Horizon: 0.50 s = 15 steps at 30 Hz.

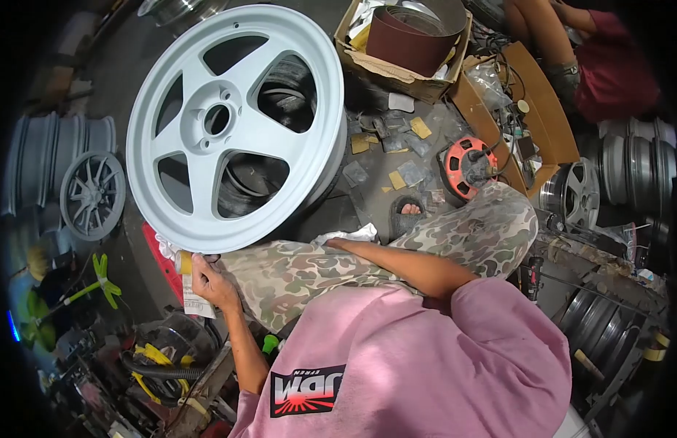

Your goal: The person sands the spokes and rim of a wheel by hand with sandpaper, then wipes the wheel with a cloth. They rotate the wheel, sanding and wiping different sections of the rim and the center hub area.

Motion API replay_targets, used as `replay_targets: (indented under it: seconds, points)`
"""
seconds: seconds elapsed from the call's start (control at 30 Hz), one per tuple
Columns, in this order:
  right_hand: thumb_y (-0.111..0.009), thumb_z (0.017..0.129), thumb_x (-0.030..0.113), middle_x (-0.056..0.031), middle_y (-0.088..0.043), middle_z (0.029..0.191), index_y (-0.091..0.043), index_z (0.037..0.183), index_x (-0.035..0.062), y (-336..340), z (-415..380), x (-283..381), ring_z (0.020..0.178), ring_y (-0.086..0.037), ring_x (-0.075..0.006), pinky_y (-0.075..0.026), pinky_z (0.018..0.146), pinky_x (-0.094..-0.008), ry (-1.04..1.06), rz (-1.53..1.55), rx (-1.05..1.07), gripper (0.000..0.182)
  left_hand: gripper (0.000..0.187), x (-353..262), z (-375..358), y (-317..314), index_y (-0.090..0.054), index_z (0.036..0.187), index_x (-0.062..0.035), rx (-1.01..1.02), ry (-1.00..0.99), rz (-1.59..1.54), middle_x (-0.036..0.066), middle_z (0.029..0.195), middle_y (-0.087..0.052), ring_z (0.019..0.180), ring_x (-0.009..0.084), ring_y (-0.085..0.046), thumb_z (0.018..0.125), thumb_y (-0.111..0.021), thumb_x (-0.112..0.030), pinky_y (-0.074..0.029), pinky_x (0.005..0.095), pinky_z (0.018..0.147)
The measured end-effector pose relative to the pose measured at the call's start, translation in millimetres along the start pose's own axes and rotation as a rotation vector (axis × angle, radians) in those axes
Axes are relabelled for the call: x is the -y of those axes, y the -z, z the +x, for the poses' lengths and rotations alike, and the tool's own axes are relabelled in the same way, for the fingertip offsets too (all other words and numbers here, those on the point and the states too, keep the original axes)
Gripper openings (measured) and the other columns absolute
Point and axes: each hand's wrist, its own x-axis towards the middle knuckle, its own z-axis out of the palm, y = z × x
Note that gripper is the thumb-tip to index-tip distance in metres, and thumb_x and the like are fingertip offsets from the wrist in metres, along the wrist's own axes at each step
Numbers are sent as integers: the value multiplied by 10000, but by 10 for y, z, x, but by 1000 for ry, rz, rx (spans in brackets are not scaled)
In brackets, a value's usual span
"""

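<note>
A large pale grey five-spoke car wheel rim (258, 139) stands tilted in front of me, its lower edge close to my lap. My left hand (213, 285) is at the rim's lower left edge, fingers bent and closed. What they hold there is hidden; a small yellowish piece (184, 262) shows beside the fingertips. Printed paper (198, 301) hangs just below that hand. My right forearm crosses my camouflage trousers, and my right hand (341, 244) lies near a crumpled white cloth (357, 234). Its fingers do not show clearly.
An orange-and-black round tool (468, 168) rests by my foot. Worn sandpaper pieces (408, 174) litter the floor. Behind are a carton (426, 89) with a brown abrasive belt (411, 40) and an open cardboard box (547, 109). More rims (94, 193) stand around; another person (616, 66) sits upper right.
</note>
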Motion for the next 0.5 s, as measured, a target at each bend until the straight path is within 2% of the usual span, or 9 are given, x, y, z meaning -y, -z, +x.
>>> replay_targets:
  seconds: [0.03, 0.07, 0.13, 0.2, 0.27, 0.33, 0.4, 0.43, 0.5]
  points:
    - [-603, 944, 273, -158, -693, 1230, -667, 1247, 3, -75, 64, 71, 1180, -638, -278, -470, 1002, -426, 116, -318, 101, 410, 415, 16, 1, 18, -603, 798, 4, -6, -1, 5, -19, 700, -524, 630, 61, -378, 1100, -488, -255, -312, 256, 590]
    - [-603, 944, 273, -158, -693, 1230, -667, 1247, 3, -6, -9, 167, 1180, -638, -278, -470, 1002, -426, 120, -320, 107, 410, 403, 49, 8, 27, -613, 821, 24, 3, -45, 18, -26, 687, -511, 619, 59, -370, 1100, -490, -240, -302, 252, 577]
    - [-671, 903, 313, -160, -740, 1041, -712, 1140, 23, 408, -400, 587, 956, -693, -244, -532, 856, -407, 186, -594, 17, 377, 393, 67, 27, 37, -623, 844, 43, 13, -87, 30, -33, 675, -499, 609, 57, -362, 1100, -493, -226, -292, 248, 563]
    - [-735, 827, 323, -198, -734, 874, -735, 1027, 1, 845, -826, 1303, 811, -706, -304, -552, 752, -436, -65, -534, -182, 380, 390, 60, 17, 37, -617, 836, 44, 24, -60, 9, -29, 681, -503, 623, 56, -370, 1099, -496, -218, -296, 245, 572]
    - [-757, 814, 350, -182, -728, 831, -711, 1015, -16, 1471, -852, 1223, 752, -693, -231, -546, 673, -391, 70, -460, -537, 419, 389, 62, 5, 50, -609, 826, 43, 21, -38, 29, -28, 683, -500, 628, 57, -372, 1097, -500, -214, -298, 245, 574]
    - [-778, 792, 334, -222, -737, 941, -716, 1054, -13, 1885, -1152, 1397, 896, -719, -339, -554, 810, -427, 153, -255, -748, 439, 390, 91, 10, 41, -601, 817, 43, 20, -24, 46, -27, 685, -498, 632, 57, -374, 1096, -503, -211, -299, 244, 577]
    - [-760, 826, 349, -231, -728, 1020, -698, 1114, 6, 2179, -1298, 1354, 948, -710, -371, -547, 841, -448, 123, -245, -1020, 451, 393, 119, 17, 43, -590, 801, 40, 4, -44, 59, -28, 685, -491, 630, 57, -374, 1095, -503, -206, -298, 245, 575]
    - [-760, 826, 349, -231, -728, 1020, -698, 1114, 6, 2239, -1353, 1291, 948, -710, -371, -547, 841, -448, 129, -248, -1021, 451, 393, 104, 13, 38, -590, 801, 40, -1, -46, 55, -28, 685, -491, 630, 57, -374, 1095, -503, -206, -298, 245, 575]
    - [-758, 832, 348, -243, -704, 1137, -663, 1203, 21, 2287, -1314, 1079, 1071, -676, -407, -524, 916, -477, -42, -586, -1237, 504, 420, 49, 24, 17, -584, 778, 16, -1, -53, 60, -23, 692, -510, 637, 66, -393, 1101, -495, -239, -321, 251, 597]
